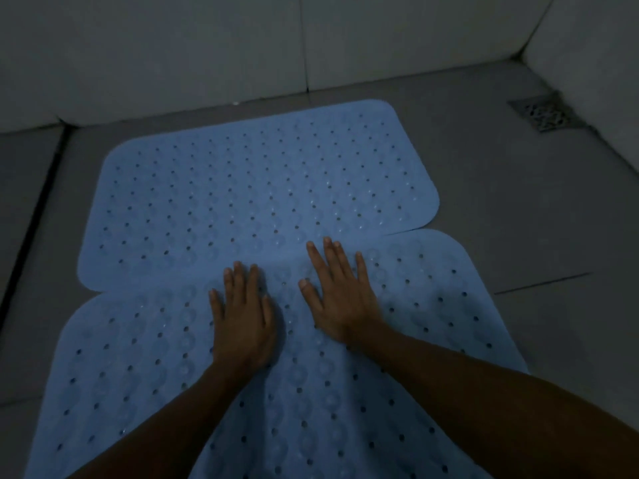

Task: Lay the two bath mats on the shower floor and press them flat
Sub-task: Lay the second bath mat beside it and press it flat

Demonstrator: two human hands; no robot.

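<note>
1. Far light-blue rubber bath mat (pixel 256 188), rectangular with rounded corners: lying flat on the grey tiled shower floor (pixel 518 209), long axis running left to right, slightly skewed so the right end sits farther away than the left. Far long edge close to the base of the pale tiled wall (pixel 207 46).
2. Near light-blue rubber bath mat (pixel 145 368) of the same kind: also down on the floor, long axis again roughly left to right, shifted a little to the right of the far one, lower part cut off by the frame's bottom edge.
3. Far long edge of the near mat meeting the near long edge of the far mat along a seam; overlapping or only touching, hard to tell in the dim light.
4. Surface of both: rows of small round drain holes alternating with raised bubble-like bumps, faint glints on the bumps of the far mat. Near mat not quite flat, with soft ripples showing around the hands.
5. Left hand (pixel 242 319): palm down on the near mat just short of the seam, fingers straight and held close together, pressing.
6. Right hand (pixel 340 299): palm down just beside the left, fingers straight and fanned apart, fingertips reaching the seam, thumb angled toward the left hand.
7. Both bare forearms entering from the bottom right, crossing above the near mat.
8. Square metal floor drain grate (pixel 546 114) in the far right corner, well apart from both mats.
</note>
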